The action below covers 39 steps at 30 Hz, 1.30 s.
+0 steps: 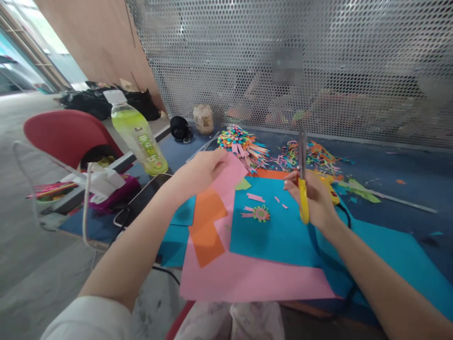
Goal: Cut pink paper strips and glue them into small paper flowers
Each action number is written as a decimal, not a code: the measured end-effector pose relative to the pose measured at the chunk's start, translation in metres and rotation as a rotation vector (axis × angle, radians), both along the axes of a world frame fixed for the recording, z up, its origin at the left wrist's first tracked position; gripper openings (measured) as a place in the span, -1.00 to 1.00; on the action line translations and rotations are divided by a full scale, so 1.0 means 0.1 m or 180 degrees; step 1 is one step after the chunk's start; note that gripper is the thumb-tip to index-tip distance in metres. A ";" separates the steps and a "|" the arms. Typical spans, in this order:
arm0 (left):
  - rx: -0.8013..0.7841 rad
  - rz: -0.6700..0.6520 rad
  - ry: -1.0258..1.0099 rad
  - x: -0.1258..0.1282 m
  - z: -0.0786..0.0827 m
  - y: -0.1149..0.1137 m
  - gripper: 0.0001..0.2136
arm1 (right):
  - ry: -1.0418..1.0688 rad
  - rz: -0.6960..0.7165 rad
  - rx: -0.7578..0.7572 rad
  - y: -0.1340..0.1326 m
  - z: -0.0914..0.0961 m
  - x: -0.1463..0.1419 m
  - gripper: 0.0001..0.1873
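My left hand [208, 169] pinches the edge of a piece of pink paper [231, 172] above the sheets on the table. In my right hand [316, 196] is a pair of scissors [303, 193] with yellow handles, its metal blades pointing up and away from me. Between the hands lies a blue paper sheet [255, 241], bearing a small paper rosette [261, 213] with pink tails and several pink strips [255, 197]. Orange paper pieces [208, 241] rest on a large pink sheet [226, 278] at the near side.
Behind the hands sit a pile of folded paper pieces [240, 144] and a heap of colourful scraps [311, 153]. A drink bottle [139, 137], a phone [141, 200] and a red chair [67, 137] are at left. A perforated metal panel [226, 61] closes off the back.
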State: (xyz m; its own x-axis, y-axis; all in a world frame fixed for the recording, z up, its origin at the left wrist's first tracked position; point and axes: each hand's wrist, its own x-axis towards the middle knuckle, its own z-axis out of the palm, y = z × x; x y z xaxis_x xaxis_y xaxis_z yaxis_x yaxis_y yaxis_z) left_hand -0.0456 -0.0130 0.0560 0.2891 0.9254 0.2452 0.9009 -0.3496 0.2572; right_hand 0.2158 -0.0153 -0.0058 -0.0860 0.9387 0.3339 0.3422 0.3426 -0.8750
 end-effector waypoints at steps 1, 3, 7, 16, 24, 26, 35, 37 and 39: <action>0.0088 -0.0221 -0.0301 0.04 0.01 -0.01 -0.83 | 0.0065 0.0095 -0.0051 -0.04 0.03 -0.04 -0.75; 0.0078 -0.0581 -0.0775 0.10 0.00 -0.02 -0.80 | 0.0229 0.0287 -0.0213 -0.12 0.08 -0.12 -0.74; -0.0380 -0.1154 -0.1270 0.21 -0.08 -0.02 -0.83 | 0.0204 0.0427 -0.0594 -0.23 0.18 -0.24 -0.73; -0.0933 -0.1269 -0.2537 0.30 -0.23 0.03 -0.75 | 0.0554 0.0320 -0.0347 -0.16 0.06 -0.18 -0.79; -0.0776 -0.0990 -0.2688 0.30 -0.27 0.08 -0.77 | 0.0865 0.0414 -0.0677 -0.16 0.06 -0.20 -0.74; -0.0763 -0.1005 -0.2700 0.31 -0.27 0.07 -0.77 | 0.0840 0.0394 -0.0727 -0.18 0.10 -0.21 -0.74; -0.1631 -0.0648 -0.3103 0.35 -0.27 0.07 -0.57 | 0.1001 0.0001 -0.0371 -0.14 0.10 -0.17 -0.71; -0.2032 -0.0492 -0.3250 0.35 -0.32 0.10 -0.63 | 0.0894 -0.0109 -0.0319 -0.13 0.11 -0.16 -0.72; -0.1972 -0.0448 -0.3400 0.35 -0.35 0.12 -0.69 | 0.0770 -0.0219 -0.0254 -0.11 0.11 -0.14 -0.71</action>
